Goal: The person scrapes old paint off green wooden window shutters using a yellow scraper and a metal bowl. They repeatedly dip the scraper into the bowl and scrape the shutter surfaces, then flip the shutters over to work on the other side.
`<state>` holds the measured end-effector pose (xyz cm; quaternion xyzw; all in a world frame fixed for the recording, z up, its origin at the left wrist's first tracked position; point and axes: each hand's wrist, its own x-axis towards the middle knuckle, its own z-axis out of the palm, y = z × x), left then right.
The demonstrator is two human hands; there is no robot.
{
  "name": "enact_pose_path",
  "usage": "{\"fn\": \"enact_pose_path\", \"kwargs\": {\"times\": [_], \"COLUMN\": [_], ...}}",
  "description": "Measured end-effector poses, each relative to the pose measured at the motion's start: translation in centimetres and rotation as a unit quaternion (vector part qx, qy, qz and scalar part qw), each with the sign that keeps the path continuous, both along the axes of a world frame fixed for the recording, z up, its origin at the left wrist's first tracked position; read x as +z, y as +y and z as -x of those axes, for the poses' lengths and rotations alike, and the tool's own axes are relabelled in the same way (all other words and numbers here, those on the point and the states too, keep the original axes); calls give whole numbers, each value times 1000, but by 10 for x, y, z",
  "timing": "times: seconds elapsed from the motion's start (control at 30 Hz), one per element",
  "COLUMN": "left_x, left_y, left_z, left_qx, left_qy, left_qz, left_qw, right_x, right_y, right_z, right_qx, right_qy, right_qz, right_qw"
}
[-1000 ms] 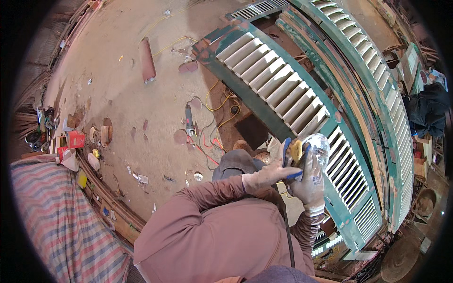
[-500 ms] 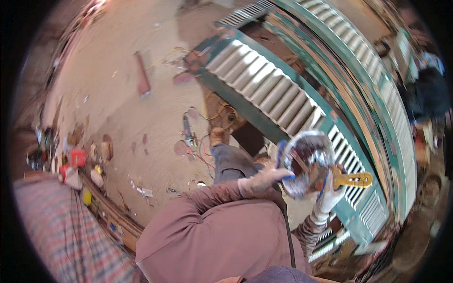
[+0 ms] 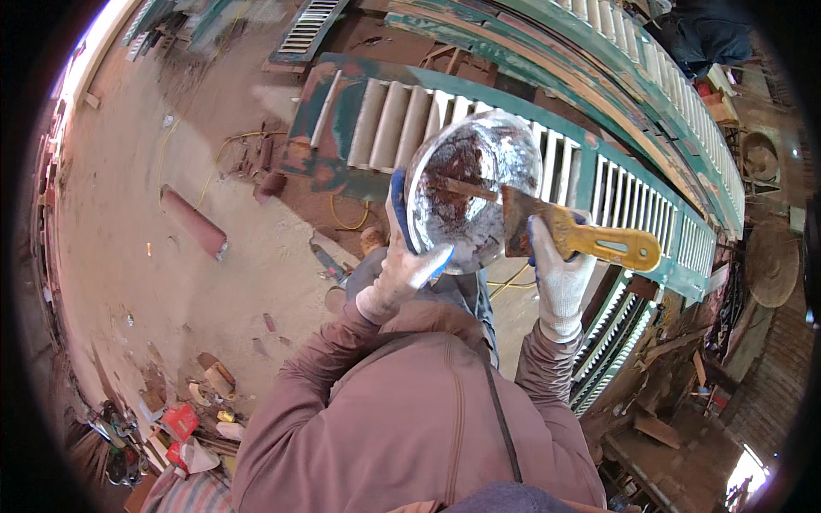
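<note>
My left hand [image 3: 395, 267], in a white glove with blue on it, grips the near left rim of a shiny metal bowl [image 3: 516, 145]. Dark brown residue coats part of the bowl's inside, and a thin brown strip lies across it. My right hand [image 3: 562, 278], gloved too, is closed round a putty knife [image 3: 617, 245] with a yellow, holed handle. The knife's rusty blade is at the bowl's right edge; whether it touches cannot be told. Behind the bowl lies a green louvered shutter [image 3: 321, 137] with pale slats.
More green shutters and long frames [image 3: 590, 111] stretch along the right. A reddish-brown roll [image 3: 195, 224] and a power tool [image 3: 328, 263] rest on the dusty floor, with yellow cord nearby. Red containers [image 3: 180, 421] and clutter stand at the lower left. Someone in dark clothes [image 3: 697, 38] is at upper right.
My view has turned, and both hands now appear farther up and more central. The bowl has come up with its inside more towards me. Both holds stay the same.
</note>
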<state>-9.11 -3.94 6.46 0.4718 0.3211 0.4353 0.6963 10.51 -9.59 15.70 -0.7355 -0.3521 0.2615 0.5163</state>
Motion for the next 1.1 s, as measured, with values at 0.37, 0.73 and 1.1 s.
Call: {"fn": "enact_pose_path", "kwargs": {"times": [0.37,0.73,1.1], "left_x": [16,3,18], "left_y": [31,0,-9], "left_z": [48,39,55], "left_qx": [-31,57,37], "left_qy": [14,3,42], "left_qz": [-44,-113,5], "left_qw": [998,992,998], "right_x": [-7,-23,-84], "right_y": [62,61,23], "right_z": [35,57,14], "right_qx": [203,244,304], "right_qy": [-328,-175,-249], "right_qz": [7,71,-123], "right_qw": [923,951,911]}}
